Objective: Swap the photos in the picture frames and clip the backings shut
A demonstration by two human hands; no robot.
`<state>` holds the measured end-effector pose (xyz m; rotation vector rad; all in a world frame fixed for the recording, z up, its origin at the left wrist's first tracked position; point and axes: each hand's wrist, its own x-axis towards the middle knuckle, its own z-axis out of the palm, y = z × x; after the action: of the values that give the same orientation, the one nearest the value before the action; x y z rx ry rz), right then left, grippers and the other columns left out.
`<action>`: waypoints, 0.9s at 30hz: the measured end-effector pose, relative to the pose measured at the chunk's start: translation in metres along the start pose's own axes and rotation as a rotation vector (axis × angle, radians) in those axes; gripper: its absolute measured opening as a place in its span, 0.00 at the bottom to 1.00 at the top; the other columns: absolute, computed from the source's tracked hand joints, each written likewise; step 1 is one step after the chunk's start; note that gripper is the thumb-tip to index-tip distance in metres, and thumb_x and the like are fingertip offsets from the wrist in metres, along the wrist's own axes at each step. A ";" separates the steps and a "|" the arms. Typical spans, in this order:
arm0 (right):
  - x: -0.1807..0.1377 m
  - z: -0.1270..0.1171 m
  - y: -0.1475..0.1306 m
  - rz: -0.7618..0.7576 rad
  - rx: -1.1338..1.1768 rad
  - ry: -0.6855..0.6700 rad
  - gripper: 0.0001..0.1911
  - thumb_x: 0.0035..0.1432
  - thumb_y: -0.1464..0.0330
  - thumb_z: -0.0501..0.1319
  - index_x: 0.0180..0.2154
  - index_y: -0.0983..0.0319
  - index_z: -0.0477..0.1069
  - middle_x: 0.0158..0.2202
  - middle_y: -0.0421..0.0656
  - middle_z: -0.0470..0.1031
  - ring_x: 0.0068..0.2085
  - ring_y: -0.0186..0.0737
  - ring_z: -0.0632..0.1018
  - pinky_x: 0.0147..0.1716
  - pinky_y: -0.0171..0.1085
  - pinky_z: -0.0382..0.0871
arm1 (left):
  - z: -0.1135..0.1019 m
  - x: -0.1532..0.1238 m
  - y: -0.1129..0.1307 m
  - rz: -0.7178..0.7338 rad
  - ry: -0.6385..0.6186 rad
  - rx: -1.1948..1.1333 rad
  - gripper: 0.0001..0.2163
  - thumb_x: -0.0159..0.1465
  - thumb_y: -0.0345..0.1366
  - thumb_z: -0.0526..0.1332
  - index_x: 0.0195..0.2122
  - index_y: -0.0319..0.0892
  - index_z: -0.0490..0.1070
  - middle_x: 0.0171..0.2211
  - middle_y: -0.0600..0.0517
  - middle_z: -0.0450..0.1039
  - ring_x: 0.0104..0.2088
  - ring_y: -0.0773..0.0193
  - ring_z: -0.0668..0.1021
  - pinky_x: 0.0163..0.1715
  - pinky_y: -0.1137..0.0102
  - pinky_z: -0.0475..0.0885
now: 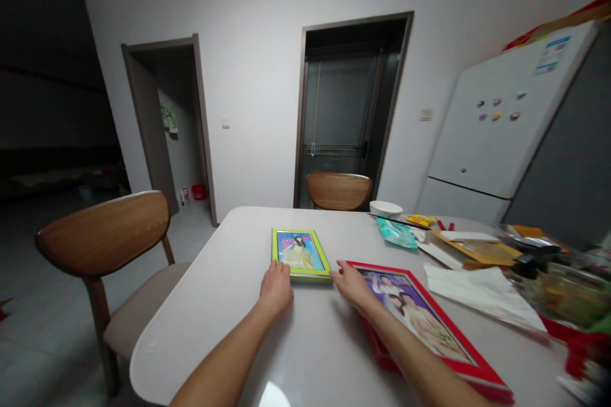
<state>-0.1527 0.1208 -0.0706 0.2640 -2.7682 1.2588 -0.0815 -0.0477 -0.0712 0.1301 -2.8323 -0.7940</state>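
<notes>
Both hands at the near edge of the green frame, mid-table.

Your right forearm crosses the red frame, which lies just right of the green one. Left hand: fingers curled at the near-left corner; whether they clamp the edge cannot be told. Right hand: fingers flat and spread, tips touching the near-right corner. The table is bare leftward to its rounded edge. White paper, teal packet and bowl crowd the right. A chair stands past the far edge.

A lime-green frame, a red frame, a white table and brown wooden chairs.
</notes>
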 end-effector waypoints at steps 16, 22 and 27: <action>-0.126 -0.029 -0.089 -0.117 0.602 -0.141 0.29 0.39 0.66 0.58 0.48 0.61 0.61 0.42 0.45 0.71 0.42 0.41 0.72 0.40 0.37 0.67 | -0.048 -0.090 0.023 0.121 0.024 -0.758 0.26 0.56 0.42 0.55 0.53 0.38 0.50 0.52 0.46 0.59 0.52 0.60 0.62 0.50 0.68 0.58; -0.174 -0.008 -0.087 -0.557 0.194 -0.271 0.30 0.34 0.70 0.61 0.46 0.58 0.65 0.43 0.47 0.69 0.42 0.45 0.71 0.38 0.41 0.68 | -0.060 -0.129 0.019 0.010 -0.010 -1.435 0.21 0.56 0.41 0.56 0.49 0.39 0.57 0.47 0.46 0.66 0.48 0.55 0.68 0.48 0.63 0.60; -0.185 0.040 -0.060 -0.761 -0.041 -0.330 0.32 0.32 0.65 0.64 0.45 0.62 0.65 0.41 0.51 0.69 0.42 0.49 0.69 0.41 0.43 0.65 | -0.039 -0.140 -0.012 -0.032 -0.033 -1.459 0.17 0.52 0.31 0.57 0.44 0.37 0.61 0.42 0.45 0.70 0.43 0.56 0.71 0.44 0.63 0.64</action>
<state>0.0395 0.0744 -0.0803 1.4595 -2.4750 1.0017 0.0638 -0.0587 -0.0675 -0.0688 -1.5972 -2.5061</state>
